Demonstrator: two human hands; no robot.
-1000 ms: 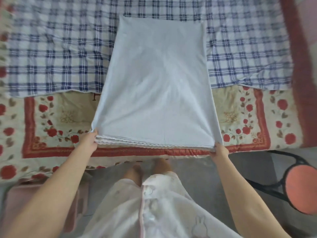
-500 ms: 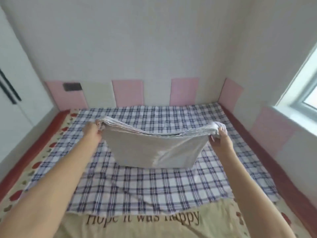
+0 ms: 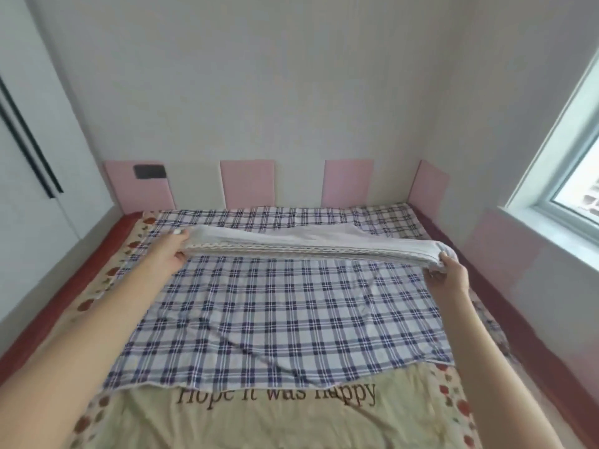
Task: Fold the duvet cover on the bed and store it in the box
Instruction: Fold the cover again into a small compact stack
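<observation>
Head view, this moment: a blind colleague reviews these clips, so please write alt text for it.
A person's left hand and right hand grip the two ends of a folded pale duvet cover, stretched low over a blue checked sheet. Pink wall panels stand behind, a window at right.

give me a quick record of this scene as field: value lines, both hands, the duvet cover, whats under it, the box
left hand: grips the left end of the duvet cover
right hand: grips its right end
duvet cover: white, folded in layers, stretched between both hands
beneath: blue plaid sheet, lying over a cream blanket with printed words
box: not in view
task stage: folding under way, not stored yet
</observation>
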